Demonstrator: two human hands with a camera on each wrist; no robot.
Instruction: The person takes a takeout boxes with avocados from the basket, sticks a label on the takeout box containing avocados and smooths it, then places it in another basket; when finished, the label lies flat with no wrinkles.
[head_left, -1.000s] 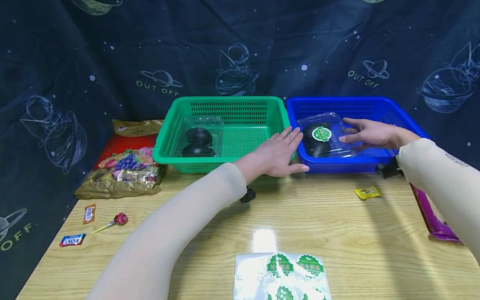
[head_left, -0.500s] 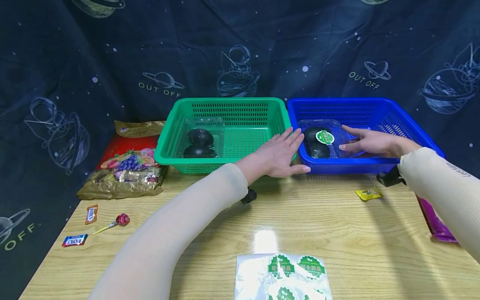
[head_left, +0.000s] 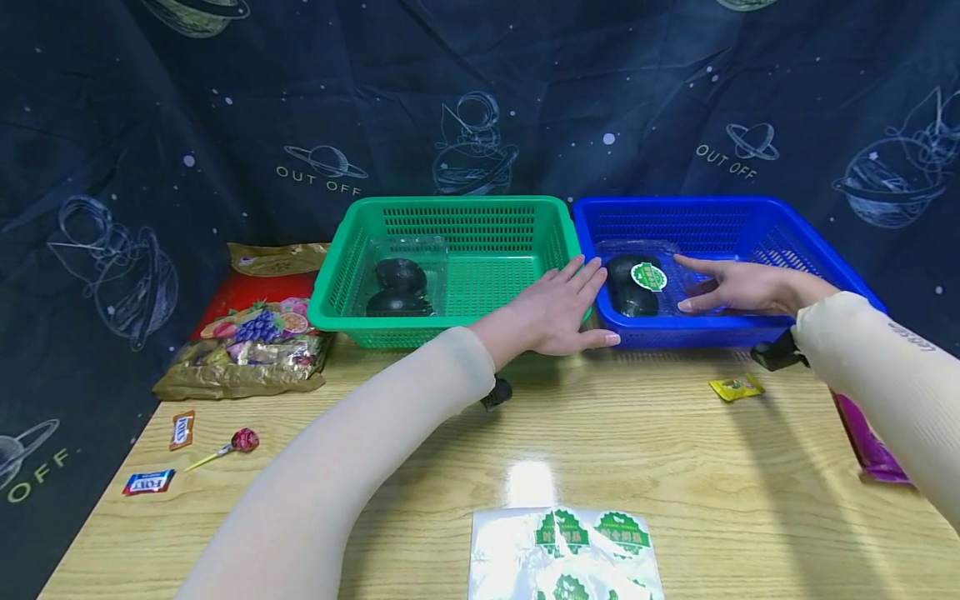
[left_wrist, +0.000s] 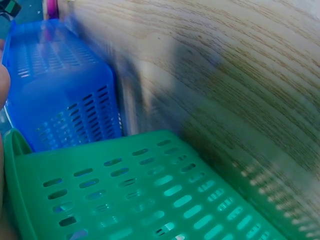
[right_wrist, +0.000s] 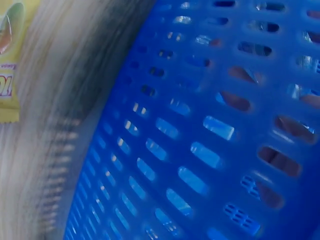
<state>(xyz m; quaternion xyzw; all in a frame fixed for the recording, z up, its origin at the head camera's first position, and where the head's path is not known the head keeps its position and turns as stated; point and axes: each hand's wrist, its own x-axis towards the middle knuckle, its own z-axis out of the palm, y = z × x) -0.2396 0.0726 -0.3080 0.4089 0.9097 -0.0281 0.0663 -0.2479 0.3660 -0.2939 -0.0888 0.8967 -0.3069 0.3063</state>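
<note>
In the head view, a clear plastic fruit box [head_left: 671, 287] lies level at the left end of the blue basket [head_left: 675, 333]. It contains dark, oval, avocado-like fruits and bears a round green-and-white sticker [head_left: 648, 277]. My right hand [head_left: 738, 283] is at the box's right side, thumb and forefinger spread apart; its other fingers are mostly hidden, and contact cannot be made out. My left hand [head_left: 551, 308] rests with straight fingers over the adjoining rims of the green basket [head_left: 450, 321] and the blue one. A second clear box [head_left: 435, 250] with dark fruits sits inside the green basket.
A sheet of green stickers [head_left: 562, 550] lies at the front. Left are a candy bag [head_left: 247, 325], a lollipop [head_left: 243, 440] and two wrapped sweets [head_left: 182, 429]. A yellow sweet [head_left: 737, 387] and a purple packet [head_left: 870, 442] lie right. A dark curtain [head_left: 480, 100] hangs behind.
The clear box in the blue basket has gone from tilted in my right hand to lying level. My right thumb and forefinger have spread apart. My left hand has stayed at the rims.
</note>
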